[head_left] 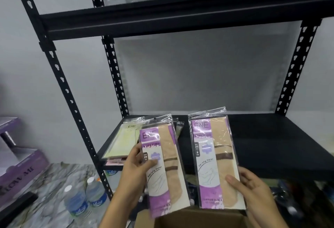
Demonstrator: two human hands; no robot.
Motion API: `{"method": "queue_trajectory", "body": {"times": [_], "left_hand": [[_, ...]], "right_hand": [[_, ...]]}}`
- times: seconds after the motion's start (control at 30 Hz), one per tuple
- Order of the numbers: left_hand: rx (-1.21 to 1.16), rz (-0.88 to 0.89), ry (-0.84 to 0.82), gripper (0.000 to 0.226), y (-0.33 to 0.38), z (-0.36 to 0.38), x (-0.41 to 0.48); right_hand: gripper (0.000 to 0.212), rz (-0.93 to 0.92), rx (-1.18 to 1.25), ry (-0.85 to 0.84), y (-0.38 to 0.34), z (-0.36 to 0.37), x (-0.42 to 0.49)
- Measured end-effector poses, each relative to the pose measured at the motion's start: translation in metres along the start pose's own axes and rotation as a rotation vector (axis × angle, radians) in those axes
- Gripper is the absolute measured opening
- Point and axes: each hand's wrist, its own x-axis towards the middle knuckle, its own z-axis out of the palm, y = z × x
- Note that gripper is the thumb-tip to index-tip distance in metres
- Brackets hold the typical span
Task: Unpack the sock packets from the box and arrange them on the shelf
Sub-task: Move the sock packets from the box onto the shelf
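Note:
My left hand (134,164) grips a clear sock packet (162,166) with a purple ENE card and beige socks; more packets seem stacked behind it. In my right hand (253,189) is a second, matching sock packet (215,164), held upright by its lower right edge. Both packets hang above the open cardboard box (198,218) at the bottom of the view. On the black shelf (262,137), at its left end, lies a pile of sock packets (122,139) with a pale yellow one on top.
Black perforated uprights (59,75) frame the shelf, with another shelf beam (171,19) above. Two water bottles (85,197) stand on the marbled floor at the left. A purple box (19,169) sits further left. Dark items lie under the shelf at right.

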Motion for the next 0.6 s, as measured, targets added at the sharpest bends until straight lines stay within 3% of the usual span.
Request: {"method": "queue_trajectory", "body": {"times": [0.13, 0.27, 0.37, 0.5, 0.6], "left_hand": [[-0.034, 0.022, -0.014, 0.048, 0.003, 0.004, 0.003], [-0.108, 0.042, -0.004, 0.050, 0.007, 0.010, 0.003], [-0.110, 0.026, -0.023, 0.046, 0.006, 0.014, 0.003], [-0.116, 0.006, -0.056, 0.038, 0.002, 0.022, 0.004], [-0.116, -0.005, -0.091, 0.038, 0.000, 0.034, 0.009]], "right_hand": [[0.029, -0.011, 0.020, -0.027, -0.001, -0.002, 0.001], [0.070, -0.070, -0.005, -0.057, -0.001, -0.005, 0.002], [0.059, -0.056, 0.015, -0.059, -0.005, -0.008, 0.002], [0.059, -0.073, 0.038, -0.045, -0.014, -0.012, -0.001], [0.037, -0.082, 0.060, 0.014, -0.026, -0.017, -0.001]]}}
